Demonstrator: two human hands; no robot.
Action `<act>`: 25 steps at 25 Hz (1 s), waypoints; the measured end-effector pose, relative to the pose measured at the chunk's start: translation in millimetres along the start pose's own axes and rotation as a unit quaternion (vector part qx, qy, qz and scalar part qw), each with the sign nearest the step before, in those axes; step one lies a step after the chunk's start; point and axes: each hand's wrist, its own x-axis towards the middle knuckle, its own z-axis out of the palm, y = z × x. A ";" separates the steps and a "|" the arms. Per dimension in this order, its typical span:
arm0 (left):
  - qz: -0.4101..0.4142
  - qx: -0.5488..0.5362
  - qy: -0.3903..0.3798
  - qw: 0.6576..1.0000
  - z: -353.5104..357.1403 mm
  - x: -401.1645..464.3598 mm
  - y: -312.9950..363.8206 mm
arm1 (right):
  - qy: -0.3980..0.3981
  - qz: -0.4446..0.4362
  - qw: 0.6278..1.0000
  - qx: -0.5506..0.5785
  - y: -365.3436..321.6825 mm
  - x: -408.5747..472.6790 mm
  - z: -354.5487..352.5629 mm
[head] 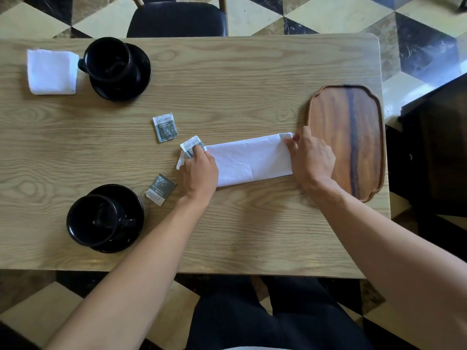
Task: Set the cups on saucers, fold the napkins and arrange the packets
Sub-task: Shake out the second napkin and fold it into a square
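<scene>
A white napkin (249,159) lies as a long folded strip in the middle of the wooden table (227,84). My left hand (199,171) pinches its left end, and my right hand (312,156) pinches its right end. Under my left fingers lie two grey-and-white packets (189,147). One more packet (164,127) lies above them and another packet (160,189) below. A black cup (107,60) stands on a black saucer (141,72) at the far left. A second black cup (92,221) sits on its saucer (131,205) near the front. A folded white napkin (51,72) lies beside the far cup.
A wooden tray (346,140) lies at the table's right end, touching my right hand's side. A black chair (177,20) stands beyond the far edge. A dark cabinet (434,157) is to the right of the table.
</scene>
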 end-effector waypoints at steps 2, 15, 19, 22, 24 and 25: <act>0.007 -0.003 0.004 1.000 -0.3 -0.5 -0.8 | 0.016 0.000 1.000 0.024 -1.4 -4.2 2.3; -0.032 -0.054 -0.015 0.998 -1.6 -4.0 -3.6 | 0.015 -0.011 1.000 0.022 -5.2 -8.8 1.2; -0.006 -0.106 0.049 0.993 -6.0 -21.1 -2.9 | 0.090 -0.103 0.991 -0.003 -21.7 -23.2 3.8; 0.191 -0.006 0.136 0.972 7.2 -30.1 0.8 | 0.059 -0.267 0.960 0.061 -43.0 -38.8 19.9; 0.273 0.032 0.077 0.958 20.0 -31.2 8.0 | -0.019 -0.324 0.945 0.031 -43.9 -43.9 31.7; 0.281 0.040 0.035 0.958 25.6 -30.3 9.9 | -0.053 -0.322 0.945 -0.007 -39.8 -42.8 36.9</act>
